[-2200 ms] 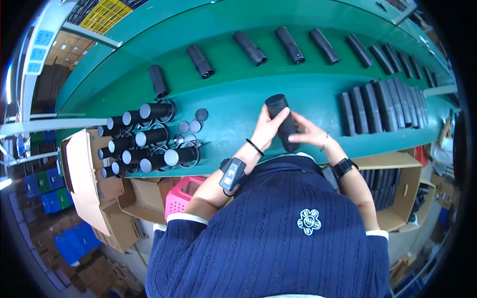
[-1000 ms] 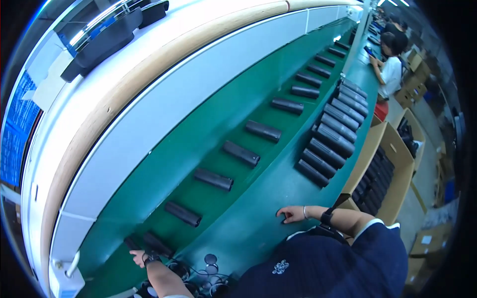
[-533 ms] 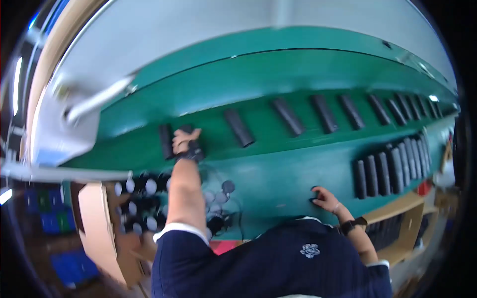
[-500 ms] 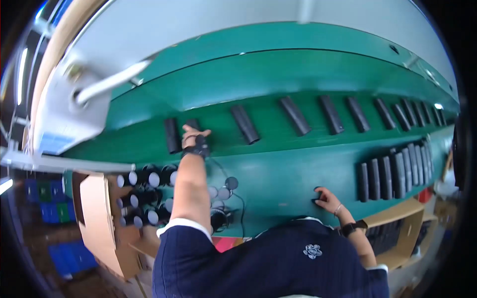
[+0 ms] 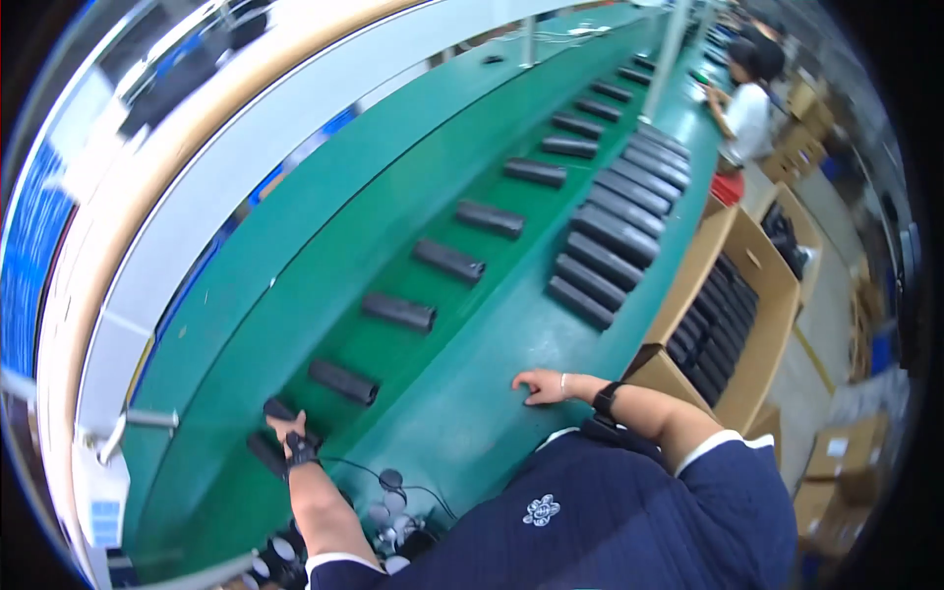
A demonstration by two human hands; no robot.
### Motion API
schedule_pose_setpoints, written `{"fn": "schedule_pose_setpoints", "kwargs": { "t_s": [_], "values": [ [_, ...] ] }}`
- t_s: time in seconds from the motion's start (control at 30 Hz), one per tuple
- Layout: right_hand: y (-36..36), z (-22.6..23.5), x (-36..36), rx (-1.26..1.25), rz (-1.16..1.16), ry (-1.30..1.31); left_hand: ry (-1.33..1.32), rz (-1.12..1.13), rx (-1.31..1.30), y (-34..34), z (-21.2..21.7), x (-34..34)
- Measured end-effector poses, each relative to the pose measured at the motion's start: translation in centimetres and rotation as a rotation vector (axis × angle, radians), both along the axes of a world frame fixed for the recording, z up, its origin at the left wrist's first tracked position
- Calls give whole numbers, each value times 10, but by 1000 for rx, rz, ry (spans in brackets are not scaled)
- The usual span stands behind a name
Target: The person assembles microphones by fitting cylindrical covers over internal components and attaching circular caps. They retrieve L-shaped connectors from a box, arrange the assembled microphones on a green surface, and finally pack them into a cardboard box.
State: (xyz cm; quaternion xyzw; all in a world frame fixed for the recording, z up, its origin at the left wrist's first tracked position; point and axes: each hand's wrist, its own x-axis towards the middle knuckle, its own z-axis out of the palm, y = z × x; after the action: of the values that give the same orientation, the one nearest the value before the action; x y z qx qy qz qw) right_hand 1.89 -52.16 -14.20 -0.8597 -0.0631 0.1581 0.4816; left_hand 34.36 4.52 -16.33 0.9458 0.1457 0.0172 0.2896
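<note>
My left hand [image 5: 286, 431] is closed around a black tube [image 5: 276, 406] on the green conveyor belt [image 5: 388, 379]. Right beside it lies another black tube [image 5: 265, 454], partly behind the wrist. A dark strap with a cable wraps my left wrist. My right hand [image 5: 544, 386] hovers over or rests on the teal worktop [image 5: 462, 423], fingers curled in; what they hold, if anything, is too small to make out. Further along the belt, several black tubes lie spaced apart, the nearest black tube [image 5: 344, 382] just beyond my left hand.
Black tubes stand in a row [image 5: 615, 228] on the worktop to the right. An open cardboard box [image 5: 777, 285] of dark tubes sits below the edge. Round-ended dark parts [image 5: 285, 548] cluster at lower left. Another person [image 5: 749, 123] works at the far right.
My view has swung to the right, bringing the far belt, the box and another person into sight. My left hand stays at the same tube; my right hand keeps its fingers curled.
</note>
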Motion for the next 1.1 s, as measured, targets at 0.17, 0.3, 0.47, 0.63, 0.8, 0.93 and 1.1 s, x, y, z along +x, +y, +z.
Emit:
{"fn": "schedule_pose_setpoints", "kwargs": {
  "t_s": [0.17, 0.3, 0.47, 0.63, 0.8, 0.93, 1.1],
  "values": [
    [-8, -5, -18, -15, -126, 65, 302, 171, 247, -105, 58, -7],
    [-4, -2, -20, -27, -137, 44, 23, 190, 395, -153, 120, -21],
    [-2, -5, -20, 10, -135, 134, -483, -191, 152, -242, 154, -63],
    [-30, 30, -71, 299, -142, 204, 36, -747, -718, -364, 168, -183],
    [-115, 85, -220, 534, -295, 312, 717, -822, -672, -432, 150, -293],
    [-174, 124, -385, 549, -686, 435, 1001, -835, -661, -516, 143, -359],
    [-251, 207, -536, -1, -976, 378, 1264, -893, -679, -639, 145, -442]
  ]
}}
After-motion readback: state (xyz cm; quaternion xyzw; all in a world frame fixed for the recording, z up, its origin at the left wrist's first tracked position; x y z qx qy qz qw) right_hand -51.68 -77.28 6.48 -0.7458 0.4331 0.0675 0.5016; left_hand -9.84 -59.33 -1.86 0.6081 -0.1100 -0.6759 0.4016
